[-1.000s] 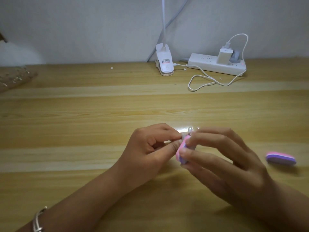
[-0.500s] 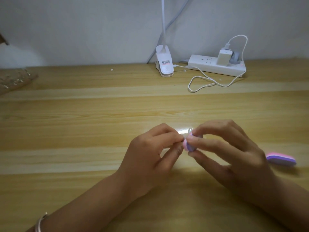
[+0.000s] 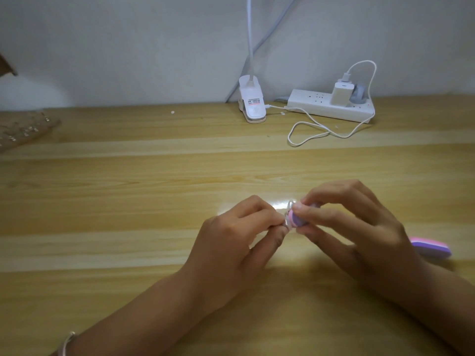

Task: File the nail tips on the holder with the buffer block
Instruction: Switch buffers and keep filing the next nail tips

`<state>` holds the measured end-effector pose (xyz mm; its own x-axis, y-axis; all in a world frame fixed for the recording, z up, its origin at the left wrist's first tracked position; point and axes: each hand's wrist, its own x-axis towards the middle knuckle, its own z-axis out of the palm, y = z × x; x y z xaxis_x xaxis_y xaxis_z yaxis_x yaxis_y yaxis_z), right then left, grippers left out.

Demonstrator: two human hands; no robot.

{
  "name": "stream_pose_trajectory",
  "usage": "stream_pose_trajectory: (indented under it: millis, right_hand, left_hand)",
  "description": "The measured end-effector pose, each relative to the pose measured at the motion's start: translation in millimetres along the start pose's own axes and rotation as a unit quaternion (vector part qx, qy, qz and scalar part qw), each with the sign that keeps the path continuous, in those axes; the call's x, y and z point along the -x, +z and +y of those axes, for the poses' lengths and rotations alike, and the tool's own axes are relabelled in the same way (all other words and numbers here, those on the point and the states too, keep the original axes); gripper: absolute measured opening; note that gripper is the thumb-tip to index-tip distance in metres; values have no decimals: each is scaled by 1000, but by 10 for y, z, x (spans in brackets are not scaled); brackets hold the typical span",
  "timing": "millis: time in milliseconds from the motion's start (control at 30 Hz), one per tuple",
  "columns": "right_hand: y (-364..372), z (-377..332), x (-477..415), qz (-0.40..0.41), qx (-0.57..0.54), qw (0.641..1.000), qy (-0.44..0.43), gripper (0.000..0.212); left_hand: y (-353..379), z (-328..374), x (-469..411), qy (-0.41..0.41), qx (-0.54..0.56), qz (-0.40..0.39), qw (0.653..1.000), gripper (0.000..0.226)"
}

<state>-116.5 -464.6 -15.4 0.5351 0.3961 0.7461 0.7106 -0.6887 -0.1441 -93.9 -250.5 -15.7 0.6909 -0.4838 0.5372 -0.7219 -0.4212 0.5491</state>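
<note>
My left hand (image 3: 240, 237) pinches a small clear nail tip holder (image 3: 287, 219) between thumb and forefinger, just above the wooden table (image 3: 128, 201). My right hand (image 3: 352, 227) grips a pink and purple buffer block (image 3: 296, 219), whose end touches the clear tips. Most of the holder and much of the block are hidden by my fingers. A second pink and purple buffer block (image 3: 431, 248) lies on the table to the right of my right wrist.
A white clip lamp base (image 3: 252, 105) stands at the back of the table, a white power strip (image 3: 331, 106) with a charger and looping cable (image 3: 308, 136) beside it. A brown beaded object (image 3: 23, 129) lies at the far left edge.
My right hand has shifted the buffer block up and to the right along the tips. Less of the block shows between my fingers. The left hand stays almost where it was.
</note>
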Motion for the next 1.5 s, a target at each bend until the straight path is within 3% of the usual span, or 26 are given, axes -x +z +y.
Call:
stream_pose_trajectory:
  millis: [200,367,633,833,1167,1367,1500]
  right_hand:
    - [-28,30,13,-33,-25,999,11,19]
    - [-63,-10,1,-15,-53,998,44,21]
    - [-54,-122,16,-74,-12,997,-29,19]
    - [17,-174,-37,-41,6,999,9,21]
    - [-1,-207,-7,-61,-10,998,26,25]
    - [-39,-69,-13,-14,8,995,99,26]
    - [-28,-191,26,-59,-14,998,-9,22]
  left_hand:
    - [-4,3,3,-1,9,-6,1000,16]
    - [-4,-10,-4,-8,14,-11,1000,9]
    - [-6,-30,-18,-5,22,-23,999,12]
    - [-16,-73,-64,-25,92,-15,995,13]
    - [-28,-65,-54,-18,83,-19,996,15]
    - [-37,-65,-60,-36,109,-16,993,9]
    - [-51,-51,-53,-17,116,-41,992,11]
